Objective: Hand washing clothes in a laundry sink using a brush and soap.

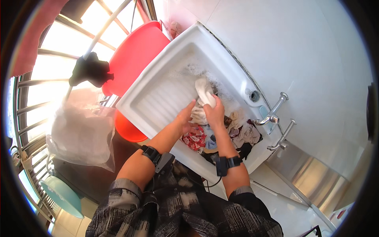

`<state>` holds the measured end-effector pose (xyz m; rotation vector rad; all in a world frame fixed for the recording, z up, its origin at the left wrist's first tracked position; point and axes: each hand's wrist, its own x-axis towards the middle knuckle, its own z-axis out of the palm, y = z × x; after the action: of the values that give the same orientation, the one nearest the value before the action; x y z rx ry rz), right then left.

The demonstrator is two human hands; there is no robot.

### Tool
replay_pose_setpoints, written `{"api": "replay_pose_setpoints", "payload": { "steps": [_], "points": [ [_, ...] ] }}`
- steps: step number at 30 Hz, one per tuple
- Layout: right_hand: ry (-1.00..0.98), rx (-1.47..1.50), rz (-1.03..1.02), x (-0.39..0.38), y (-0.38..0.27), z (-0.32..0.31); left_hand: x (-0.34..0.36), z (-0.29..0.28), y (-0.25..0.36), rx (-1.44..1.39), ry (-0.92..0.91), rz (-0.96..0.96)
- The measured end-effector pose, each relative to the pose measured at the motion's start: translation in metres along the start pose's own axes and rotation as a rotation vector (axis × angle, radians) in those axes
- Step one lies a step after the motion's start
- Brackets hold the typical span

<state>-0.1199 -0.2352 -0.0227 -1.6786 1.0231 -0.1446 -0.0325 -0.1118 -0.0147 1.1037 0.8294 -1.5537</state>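
Harsh daylight floods through the barred window [51, 59] at far left, blowing out highlights, while fisheye distortion bends and darkens the edges.

The washing sink [158, 85] stands in the middle, with its ribbed board part to the left. In the sink, near the right end, lies a pile of clothes [231, 132]. The two taps [272, 116] are on the wall to the right of the sink. Behind the sink on the left leans a big basin [136, 55]. A plastic bag [81, 130] hangs left of the sink, and a smaller basin [61, 195] sits below the bag.
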Motion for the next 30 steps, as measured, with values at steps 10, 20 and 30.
{"api": "replay_pose_setpoints", "payload": {
  "steps": [10, 20, 30],
  "points": [
    [-0.131, 0.217, -0.288, -0.101, -0.095, 0.011, 0.069, -0.034, 0.010, -0.060, -0.559, 0.149],
    [0.147, 0.063, -0.305, -0.057, -0.082, 0.024, 0.017, -0.003, 0.004, -0.050, -0.528, 0.407],
    [0.295, -0.028, -0.312, 0.029, -0.009, 0.015, -0.006, 0.012, 0.020, 0.071, -0.196, 0.496]
  ]
}}
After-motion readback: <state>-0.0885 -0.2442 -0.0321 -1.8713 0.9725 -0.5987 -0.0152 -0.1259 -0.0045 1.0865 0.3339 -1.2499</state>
